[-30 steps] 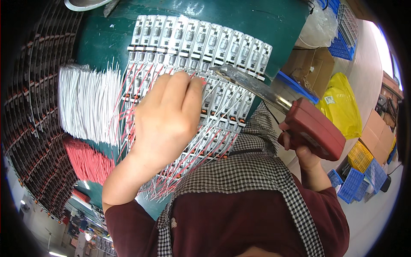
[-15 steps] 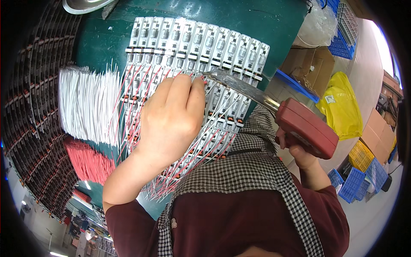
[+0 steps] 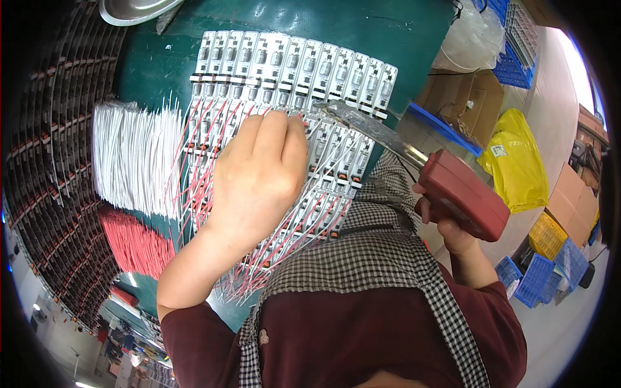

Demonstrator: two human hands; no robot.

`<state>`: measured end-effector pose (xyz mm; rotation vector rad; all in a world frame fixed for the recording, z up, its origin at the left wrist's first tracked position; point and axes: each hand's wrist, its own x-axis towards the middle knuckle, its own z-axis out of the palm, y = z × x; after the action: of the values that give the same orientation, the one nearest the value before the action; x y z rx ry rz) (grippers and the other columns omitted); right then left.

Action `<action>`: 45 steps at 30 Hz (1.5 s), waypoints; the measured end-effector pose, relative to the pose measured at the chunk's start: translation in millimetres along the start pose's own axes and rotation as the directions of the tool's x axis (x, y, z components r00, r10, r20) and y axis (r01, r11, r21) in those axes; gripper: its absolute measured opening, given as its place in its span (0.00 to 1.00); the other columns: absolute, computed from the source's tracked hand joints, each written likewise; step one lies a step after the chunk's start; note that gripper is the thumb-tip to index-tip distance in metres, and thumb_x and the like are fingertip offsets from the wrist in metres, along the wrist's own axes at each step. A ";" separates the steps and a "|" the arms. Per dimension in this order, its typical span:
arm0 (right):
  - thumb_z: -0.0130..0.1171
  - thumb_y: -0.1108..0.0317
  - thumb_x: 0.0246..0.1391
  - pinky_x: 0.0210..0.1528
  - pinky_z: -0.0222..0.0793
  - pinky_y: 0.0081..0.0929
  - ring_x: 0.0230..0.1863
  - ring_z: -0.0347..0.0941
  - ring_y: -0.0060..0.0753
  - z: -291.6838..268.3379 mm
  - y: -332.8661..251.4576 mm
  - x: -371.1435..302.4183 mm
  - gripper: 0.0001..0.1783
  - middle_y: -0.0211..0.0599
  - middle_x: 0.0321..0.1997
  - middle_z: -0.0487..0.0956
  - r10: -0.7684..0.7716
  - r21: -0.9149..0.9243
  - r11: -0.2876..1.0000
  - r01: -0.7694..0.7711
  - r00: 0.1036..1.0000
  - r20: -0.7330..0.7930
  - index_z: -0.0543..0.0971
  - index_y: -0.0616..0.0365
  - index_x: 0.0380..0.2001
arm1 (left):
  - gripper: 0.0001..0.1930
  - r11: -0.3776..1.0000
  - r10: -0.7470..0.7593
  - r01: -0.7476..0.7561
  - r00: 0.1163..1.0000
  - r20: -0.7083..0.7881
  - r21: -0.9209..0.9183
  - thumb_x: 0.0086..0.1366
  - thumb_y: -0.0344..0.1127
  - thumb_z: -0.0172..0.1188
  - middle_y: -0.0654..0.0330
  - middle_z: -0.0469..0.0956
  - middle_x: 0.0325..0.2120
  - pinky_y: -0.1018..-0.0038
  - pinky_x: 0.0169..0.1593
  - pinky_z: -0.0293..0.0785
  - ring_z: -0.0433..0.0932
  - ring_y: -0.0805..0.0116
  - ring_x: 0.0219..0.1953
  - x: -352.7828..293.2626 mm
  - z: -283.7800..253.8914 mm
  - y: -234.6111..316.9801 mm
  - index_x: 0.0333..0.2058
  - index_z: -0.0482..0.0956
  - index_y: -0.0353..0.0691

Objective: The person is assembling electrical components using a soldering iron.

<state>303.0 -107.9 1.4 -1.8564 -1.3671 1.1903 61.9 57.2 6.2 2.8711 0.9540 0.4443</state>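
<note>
My left hand (image 3: 262,165) is closed over rows of small circuit boards (image 3: 291,58), its fingertips pinching what looks like a thin red wire (image 3: 301,117). The fingers hide most of that wire. My right hand (image 3: 446,226) grips a soldering gun (image 3: 462,194) by its dark red pistol handle. Its metal barrel points left across the boards, and the dark tip is just right of my left fingertips. The boards stand side by side in joined strips. Red and white wires (image 3: 259,265) trail from them toward my apron.
A bundle of white wires (image 3: 136,158) and a bundle of red wires (image 3: 137,242) lie left of the boards on the green table (image 3: 362,19). Dark stacked racks (image 3: 58,161) stand far left. At right are a cardboard box (image 3: 475,100), a yellow bag (image 3: 514,161) and blue crates (image 3: 537,278).
The soldering gun's tip has shifted slightly up and right, a little farther from my left fingertips. The boards appear slightly farther left and lower in view. My left hand stays nearly in place.
</note>
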 end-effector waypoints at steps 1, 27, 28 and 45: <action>0.64 0.60 0.39 0.48 0.69 0.32 0.47 0.73 0.44 -1.1 -0.4 -0.7 0.22 0.48 0.46 0.75 0.051 0.055 0.997 -0.052 0.999 0.009 0.78 0.59 0.39 | 0.06 1.000 0.002 -0.002 1.000 -0.001 0.002 0.47 0.25 0.57 0.61 0.65 0.22 0.76 0.23 0.67 0.69 0.69 0.24 0.0 -0.1 0.4 0.27 0.73 0.33; 0.67 0.58 0.38 0.46 0.68 0.25 0.44 0.74 0.37 4.4 1.9 3.5 0.28 0.47 0.52 0.72 0.049 0.343 0.937 -0.062 0.998 0.046 0.75 0.62 0.43 | 0.08 0.997 0.008 -0.008 1.000 -0.002 -0.072 0.45 0.25 0.56 0.59 0.66 0.23 0.75 0.24 0.68 0.69 0.66 0.25 -1.1 2.2 3.8 0.28 0.73 0.31; 0.67 0.58 0.38 0.46 0.68 0.26 0.43 0.74 0.37 3.7 2.6 3.3 0.29 0.47 0.51 0.72 0.056 0.287 0.955 -0.075 0.996 0.076 0.75 0.62 0.44 | 0.08 0.997 0.008 -0.009 1.000 -0.003 -0.071 0.45 0.25 0.56 0.59 0.66 0.23 0.75 0.24 0.68 0.69 0.66 0.25 -0.9 1.5 3.7 0.28 0.73 0.31; 0.64 0.50 0.44 0.38 0.70 0.21 0.38 0.73 0.27 -0.6 9.0 -7.1 0.38 0.41 0.45 0.75 0.029 0.645 0.762 -0.057 0.998 0.054 0.67 0.65 0.52 | 0.12 0.994 -0.018 0.023 0.999 0.049 -0.104 0.45 0.25 0.55 0.60 0.66 0.24 0.75 0.24 0.68 0.69 0.67 0.26 -2.0 -8.6 4.0 0.32 0.74 0.31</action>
<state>307.0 -117.5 -3.3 -1.3631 -0.7688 1.4927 60.1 52.7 14.5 2.7632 0.9235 0.4091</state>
